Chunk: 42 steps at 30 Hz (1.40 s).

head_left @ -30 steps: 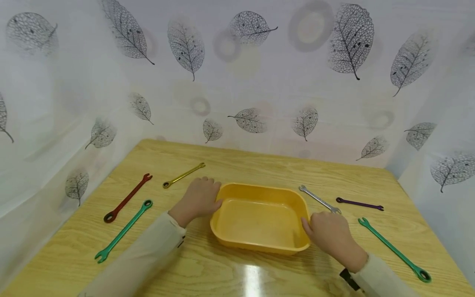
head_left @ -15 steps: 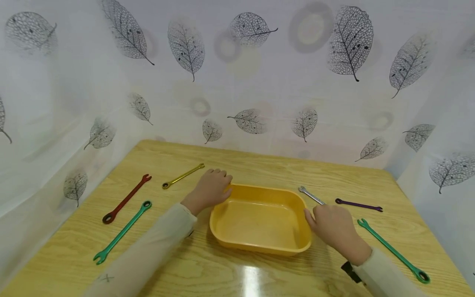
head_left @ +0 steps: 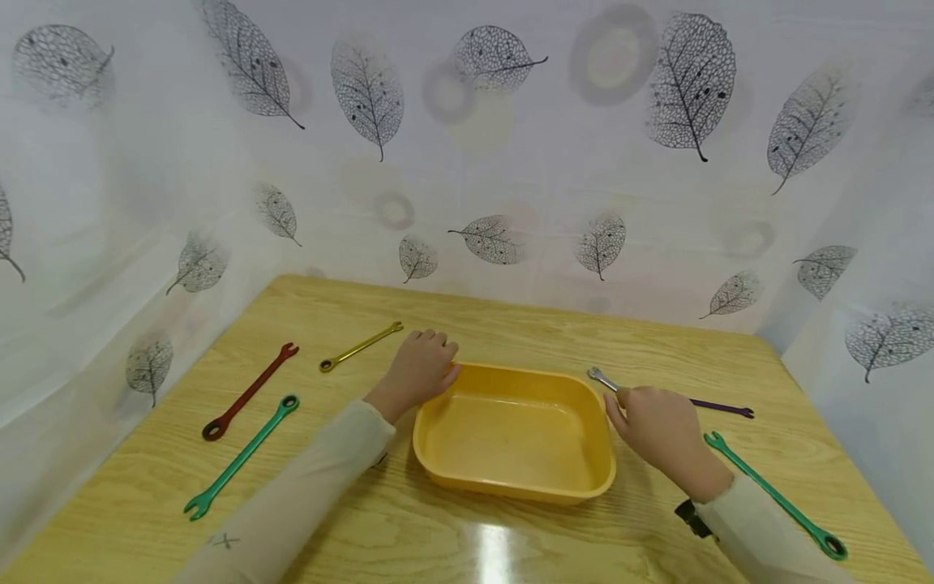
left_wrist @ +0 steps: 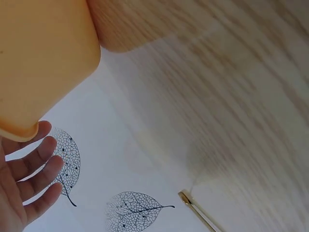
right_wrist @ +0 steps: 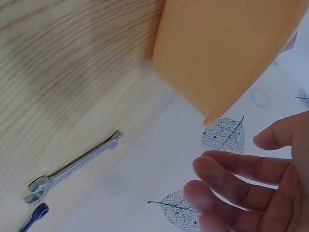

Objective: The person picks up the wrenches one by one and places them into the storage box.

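A yellow plastic tray sits on the wooden table. At its back left corner my left hand holds the rim, thumb over the inner edge and index finger against the outside; its other fingers spread loosely below the rim in the left wrist view. My right hand is just off the tray's right side, its loosely bent fingers holding nothing. It partly hides a silver wrench and a purple wrench behind it in the head view.
Left of the tray lie a red wrench, a green wrench and a gold wrench. Another green wrench lies at the right. A leaf-patterned white curtain surrounds the table's back and sides.
My left hand has slid along the rim from the left side to the back corner. My right hand has come away from the tray, up and to the right. The tray's right end has shifted slightly right.
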Each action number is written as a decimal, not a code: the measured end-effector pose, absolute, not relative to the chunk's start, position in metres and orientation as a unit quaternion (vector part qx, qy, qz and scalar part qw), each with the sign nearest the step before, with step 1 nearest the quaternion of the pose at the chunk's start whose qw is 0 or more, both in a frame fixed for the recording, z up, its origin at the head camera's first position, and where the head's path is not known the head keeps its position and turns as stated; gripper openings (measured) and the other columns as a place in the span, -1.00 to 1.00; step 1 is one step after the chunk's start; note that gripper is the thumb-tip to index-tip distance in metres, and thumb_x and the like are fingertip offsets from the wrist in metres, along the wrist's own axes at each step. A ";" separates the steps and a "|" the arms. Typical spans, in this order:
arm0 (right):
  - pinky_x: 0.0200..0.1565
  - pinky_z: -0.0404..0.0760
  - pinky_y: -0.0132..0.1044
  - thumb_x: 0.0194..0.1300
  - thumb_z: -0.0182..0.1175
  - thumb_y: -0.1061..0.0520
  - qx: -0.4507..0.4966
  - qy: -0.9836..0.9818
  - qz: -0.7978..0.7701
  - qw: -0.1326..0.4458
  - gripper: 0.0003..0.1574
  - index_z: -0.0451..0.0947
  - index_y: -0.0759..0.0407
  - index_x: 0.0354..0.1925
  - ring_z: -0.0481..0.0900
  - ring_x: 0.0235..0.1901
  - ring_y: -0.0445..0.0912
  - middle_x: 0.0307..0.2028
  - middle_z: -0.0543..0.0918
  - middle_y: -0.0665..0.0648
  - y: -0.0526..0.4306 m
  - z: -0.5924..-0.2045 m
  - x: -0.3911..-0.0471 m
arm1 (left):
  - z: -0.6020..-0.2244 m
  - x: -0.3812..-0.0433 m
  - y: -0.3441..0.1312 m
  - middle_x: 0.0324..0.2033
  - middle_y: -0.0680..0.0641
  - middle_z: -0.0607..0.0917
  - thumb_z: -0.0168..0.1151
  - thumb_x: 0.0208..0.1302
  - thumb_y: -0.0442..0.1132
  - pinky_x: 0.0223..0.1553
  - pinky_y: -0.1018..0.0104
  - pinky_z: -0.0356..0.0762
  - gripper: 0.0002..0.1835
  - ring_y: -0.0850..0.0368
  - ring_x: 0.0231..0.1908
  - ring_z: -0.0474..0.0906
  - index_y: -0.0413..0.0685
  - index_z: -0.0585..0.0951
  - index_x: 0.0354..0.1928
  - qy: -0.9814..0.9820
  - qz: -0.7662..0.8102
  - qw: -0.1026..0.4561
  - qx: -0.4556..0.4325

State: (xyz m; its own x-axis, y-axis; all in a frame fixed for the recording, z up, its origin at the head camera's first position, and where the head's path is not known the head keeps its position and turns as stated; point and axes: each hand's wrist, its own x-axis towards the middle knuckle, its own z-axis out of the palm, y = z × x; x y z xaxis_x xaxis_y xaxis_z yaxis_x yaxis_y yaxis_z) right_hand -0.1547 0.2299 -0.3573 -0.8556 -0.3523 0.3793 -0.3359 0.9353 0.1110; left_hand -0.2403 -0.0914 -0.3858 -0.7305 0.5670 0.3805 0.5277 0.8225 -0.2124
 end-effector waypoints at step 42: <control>-0.79 0.11 -0.42 0.23 0.10 0.14 0.174 -0.965 0.005 0.195 -0.78 0.60 0.26 -0.41 0.16 -0.85 -0.23 -0.83 0.34 -0.03 0.280 -0.374 -0.201 | -0.393 -0.237 -0.091 -0.39 -0.03 0.61 0.23 0.19 0.02 -0.15 0.14 0.50 -0.77 0.04 -0.30 0.53 0.04 0.65 -0.27 -0.924 0.041 0.263 -0.274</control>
